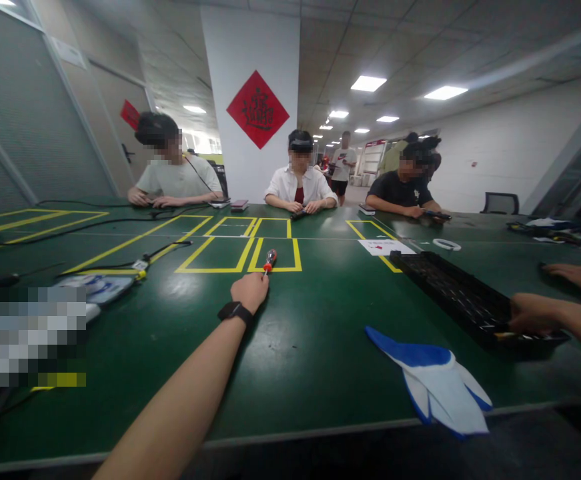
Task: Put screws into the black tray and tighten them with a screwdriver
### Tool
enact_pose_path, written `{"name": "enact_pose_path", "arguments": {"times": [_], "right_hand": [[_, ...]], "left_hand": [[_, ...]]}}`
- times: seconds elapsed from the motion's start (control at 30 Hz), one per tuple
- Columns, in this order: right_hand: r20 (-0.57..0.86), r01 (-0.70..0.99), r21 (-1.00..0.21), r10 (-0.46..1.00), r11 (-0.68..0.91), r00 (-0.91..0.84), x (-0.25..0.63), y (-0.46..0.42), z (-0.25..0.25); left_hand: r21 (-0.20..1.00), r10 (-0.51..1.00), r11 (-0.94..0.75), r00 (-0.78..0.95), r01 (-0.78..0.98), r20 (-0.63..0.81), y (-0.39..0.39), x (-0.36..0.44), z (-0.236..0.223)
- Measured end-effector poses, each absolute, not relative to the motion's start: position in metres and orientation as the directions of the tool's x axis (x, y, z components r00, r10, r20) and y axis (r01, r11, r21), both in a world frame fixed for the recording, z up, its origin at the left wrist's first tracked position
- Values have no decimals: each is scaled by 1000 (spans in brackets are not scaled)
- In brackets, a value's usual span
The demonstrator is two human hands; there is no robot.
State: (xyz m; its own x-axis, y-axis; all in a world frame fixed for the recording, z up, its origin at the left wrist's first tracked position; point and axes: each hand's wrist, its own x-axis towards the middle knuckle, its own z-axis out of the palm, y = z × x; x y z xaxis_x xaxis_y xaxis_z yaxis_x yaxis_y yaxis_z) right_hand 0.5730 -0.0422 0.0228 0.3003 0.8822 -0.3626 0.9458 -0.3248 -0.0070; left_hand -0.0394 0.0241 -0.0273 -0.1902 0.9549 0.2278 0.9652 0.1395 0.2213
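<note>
My left hand (250, 291), with a black watch on the wrist, is closed on the thin shaft of a screwdriver (271, 259). The red and clear handle points away from me, over a yellow-taped square on the green table. On the right, my right hand (535, 313) reaches into the near end of a long black tray (450, 288). Its fingers are mostly hidden there, so their grip cannot be made out. Small dark parts and something yellowish lie inside the tray, too unclear to name. Left of the tray's near end lies a blue and white glove (435, 377).
Yellow tape outlines (220, 269) mark the green table (320, 373). A white paper (385, 247) and a white tape roll (446, 245) lie beyond the tray. Cables and blurred items are at left. Another person's hand (577, 277) rests at right; several people sit opposite.
</note>
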Motion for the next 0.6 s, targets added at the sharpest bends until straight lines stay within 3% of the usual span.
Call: {"name": "enact_pose_path", "arguments": {"times": [0.07,0.17,0.43,0.6], "right_hand": [[-471,938,-8,829,-347,303,576,-44,26],[-449,944,-74,856,-320,255,581,-50,32],[-158,968,-131,968,-214,193,564,-46,32],[-70,973,-168,987,-156,146,544,-35,15]], "left_hand": [[222,954,138,-189,965,231,24,-39,-27],[230,955,134,-187,964,231,24,-39,-27],[232,956,151,-202,961,212,26,-39,-28],[221,955,158,-206,962,215,26,-39,-28]]}}
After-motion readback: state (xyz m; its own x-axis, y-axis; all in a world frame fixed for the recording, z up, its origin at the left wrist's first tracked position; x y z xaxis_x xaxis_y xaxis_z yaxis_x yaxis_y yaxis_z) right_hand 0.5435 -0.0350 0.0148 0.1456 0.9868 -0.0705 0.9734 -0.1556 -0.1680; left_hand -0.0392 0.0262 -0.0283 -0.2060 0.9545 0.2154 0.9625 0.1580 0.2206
